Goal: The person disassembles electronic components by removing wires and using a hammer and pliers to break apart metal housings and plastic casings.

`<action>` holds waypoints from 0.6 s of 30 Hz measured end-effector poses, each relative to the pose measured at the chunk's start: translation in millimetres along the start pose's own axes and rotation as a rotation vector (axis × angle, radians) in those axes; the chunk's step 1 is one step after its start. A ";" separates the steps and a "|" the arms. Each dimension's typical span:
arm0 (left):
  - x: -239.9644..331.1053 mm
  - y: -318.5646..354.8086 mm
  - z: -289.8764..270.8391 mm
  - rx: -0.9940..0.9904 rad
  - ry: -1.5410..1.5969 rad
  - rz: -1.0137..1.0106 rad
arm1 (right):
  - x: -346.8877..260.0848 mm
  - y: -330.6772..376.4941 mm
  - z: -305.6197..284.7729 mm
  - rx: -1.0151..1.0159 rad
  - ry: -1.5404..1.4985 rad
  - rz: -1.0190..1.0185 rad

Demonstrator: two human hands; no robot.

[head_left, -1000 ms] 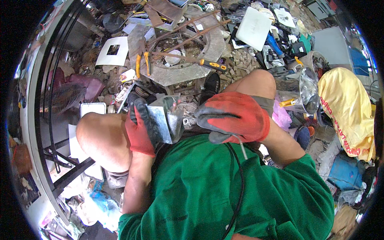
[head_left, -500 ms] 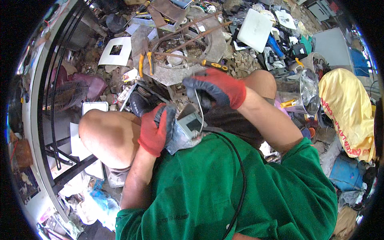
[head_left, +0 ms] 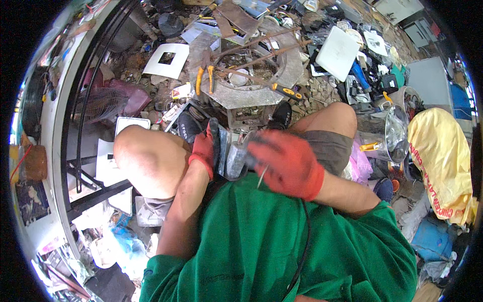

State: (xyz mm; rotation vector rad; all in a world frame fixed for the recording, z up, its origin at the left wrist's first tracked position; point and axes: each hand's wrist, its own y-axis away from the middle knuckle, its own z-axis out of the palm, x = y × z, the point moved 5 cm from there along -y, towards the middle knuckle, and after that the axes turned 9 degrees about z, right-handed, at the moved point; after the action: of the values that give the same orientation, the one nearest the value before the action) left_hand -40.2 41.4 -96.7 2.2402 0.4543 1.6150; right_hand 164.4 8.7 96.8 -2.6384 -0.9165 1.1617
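Both my hands wear red and grey work gloves. My left hand (head_left: 205,149) grips a small grey metal part (head_left: 234,158) between my bare knees, close to my green shirt. My right hand (head_left: 287,162) is closed over the right side of that part, and a thin wire or rod (head_left: 262,176) sticks down from under the glove. What the right fingers pinch is hidden by the glove and blurred by motion.
The ground ahead is strewn with scrap: a round metal frame on a plate (head_left: 251,75), yellow-handled pliers (head_left: 204,80), a white panel (head_left: 337,53), a white frame (head_left: 166,59). A yellow sack (head_left: 440,161) lies right, a clear bucket (head_left: 387,133) beside it, black rails (head_left: 85,100) left.
My right hand has come back down from in front of my knee onto the grey part. The left hand has kept its hold and shifted slightly right.
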 end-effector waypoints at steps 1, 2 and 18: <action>-7.7 -0.6 -4.7 -0.020 -0.015 -0.034 | -10.4 5.4 6.4 -0.035 0.034 -0.109; -8.7 -4.4 -1.5 -0.057 -0.037 -0.049 | -6.3 11.6 10.4 -0.054 0.056 -0.129; 49.5 29.2 35.3 -0.222 -0.268 0.554 | 163.8 15.6 78.9 -0.573 -0.978 0.683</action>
State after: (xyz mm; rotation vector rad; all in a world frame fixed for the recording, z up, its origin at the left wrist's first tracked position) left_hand 10.1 34.4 -52.3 2.4831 -0.4323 1.4611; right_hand 202.1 79.3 -67.2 -2.8311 -0.4132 2.8845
